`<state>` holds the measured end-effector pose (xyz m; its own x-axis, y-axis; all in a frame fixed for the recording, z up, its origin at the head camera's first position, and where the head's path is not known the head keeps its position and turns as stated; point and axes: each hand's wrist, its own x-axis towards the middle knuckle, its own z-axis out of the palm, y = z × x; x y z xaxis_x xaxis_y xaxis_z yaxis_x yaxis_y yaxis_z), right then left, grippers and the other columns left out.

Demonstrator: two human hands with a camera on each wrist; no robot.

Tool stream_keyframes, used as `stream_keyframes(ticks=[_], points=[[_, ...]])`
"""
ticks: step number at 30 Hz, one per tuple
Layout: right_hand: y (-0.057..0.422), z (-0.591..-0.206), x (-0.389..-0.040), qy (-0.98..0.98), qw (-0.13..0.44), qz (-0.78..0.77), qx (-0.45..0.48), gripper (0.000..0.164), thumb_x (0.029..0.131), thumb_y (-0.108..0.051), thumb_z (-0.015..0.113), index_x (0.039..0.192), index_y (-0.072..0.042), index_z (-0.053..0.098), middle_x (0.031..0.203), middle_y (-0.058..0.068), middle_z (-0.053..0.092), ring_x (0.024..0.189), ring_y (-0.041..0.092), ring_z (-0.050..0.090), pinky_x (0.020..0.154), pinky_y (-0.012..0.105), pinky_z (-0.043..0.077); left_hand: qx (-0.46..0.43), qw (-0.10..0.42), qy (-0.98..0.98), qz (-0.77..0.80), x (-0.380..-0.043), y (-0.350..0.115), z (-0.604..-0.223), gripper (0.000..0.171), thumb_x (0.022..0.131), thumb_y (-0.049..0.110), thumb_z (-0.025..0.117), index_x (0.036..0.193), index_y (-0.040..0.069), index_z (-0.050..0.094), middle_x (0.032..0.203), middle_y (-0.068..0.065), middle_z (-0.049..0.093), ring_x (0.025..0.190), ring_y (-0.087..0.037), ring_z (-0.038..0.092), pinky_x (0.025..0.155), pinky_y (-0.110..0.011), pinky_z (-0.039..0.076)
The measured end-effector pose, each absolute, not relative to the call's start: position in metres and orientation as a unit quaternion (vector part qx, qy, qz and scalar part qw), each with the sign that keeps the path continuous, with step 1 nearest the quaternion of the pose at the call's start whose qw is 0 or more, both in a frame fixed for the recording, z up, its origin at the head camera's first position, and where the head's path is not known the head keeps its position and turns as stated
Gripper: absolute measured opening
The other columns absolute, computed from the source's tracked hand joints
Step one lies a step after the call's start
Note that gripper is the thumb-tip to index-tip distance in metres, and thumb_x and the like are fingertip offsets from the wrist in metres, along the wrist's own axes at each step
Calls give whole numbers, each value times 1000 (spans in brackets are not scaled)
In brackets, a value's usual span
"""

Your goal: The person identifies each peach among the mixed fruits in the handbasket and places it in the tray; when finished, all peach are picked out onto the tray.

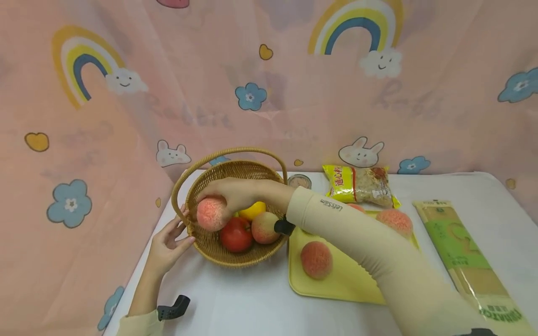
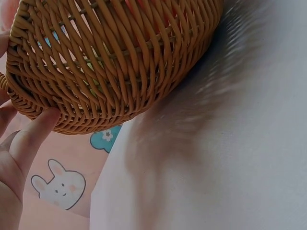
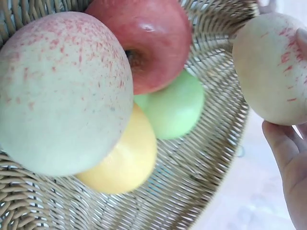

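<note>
A wicker basket (image 1: 235, 264) with a tall arched handle stands at the left of the table. My left hand (image 1: 165, 249) grips its left rim near the handle's foot; in the left wrist view the thumb (image 2: 36, 132) presses on the weave. Inside the basket's left side, my right hand (image 1: 237, 192) holds a pinkish peach (image 1: 211, 214), fingers on it in the right wrist view. Beside that peach lie a red apple (image 1: 236, 234), another peach (image 1: 265, 227) and a yellow fruit (image 1: 254, 210). A green fruit (image 3: 175, 106) shows between apple and yellow fruit.
Right of the basket, a yellow tray (image 1: 336, 290) bears peaches, one at its front left (image 1: 316, 260), partly under my right sleeve. Behind it lie a yellow-ended food bag (image 1: 361, 185) and a small round container (image 1: 300, 181). A long green-banded packet (image 1: 460, 247) lies at right.
</note>
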<state>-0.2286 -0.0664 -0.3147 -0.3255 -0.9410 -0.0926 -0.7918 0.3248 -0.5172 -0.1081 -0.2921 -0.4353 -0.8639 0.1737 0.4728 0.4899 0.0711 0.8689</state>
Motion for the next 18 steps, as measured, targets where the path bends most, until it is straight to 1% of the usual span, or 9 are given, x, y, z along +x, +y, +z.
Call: stream_keyframes(ticks=[5, 11, 14, 18], points=[[-41, -310, -217, 781, 184, -233, -549, 66, 76, -25, 77, 137, -17, 50, 134, -2, 51, 119, 11, 48, 100, 24, 44, -225, 123, -727, -637, -106, -292, -435, 62, 78, -25, 55, 136, -18, 34, 152, -28, 21, 128, -7, 47, 87, -23, 54], [0, -311, -206, 756, 193, -341, -524, 67, 77, -24, 79, 137, -15, 49, 134, -1, 51, 122, 11, 48, 103, 25, 45, -223, 126, -728, -636, -106, -291, -433, 63, 79, -24, 55, 137, -17, 33, 152, -26, 23, 129, -8, 46, 86, -23, 54], [25, -317, -201, 747, 180, -391, -506, 69, 76, -26, 81, 136, -16, 49, 136, -2, 50, 122, 11, 47, 102, 26, 46, -225, 127, -726, -638, -106, -291, -433, 63, 78, -25, 55, 137, -17, 33, 152, -26, 23, 129, -8, 46, 87, -23, 54], [61, -328, -192, 739, 154, -446, -480, 71, 74, -22, 82, 136, -13, 49, 137, 0, 50, 121, 14, 49, 101, 30, 48, -221, 126, -724, -641, -106, -290, -433, 62, 78, -25, 55, 136, -18, 34, 152, -27, 22, 129, -9, 46, 87, -24, 54]])
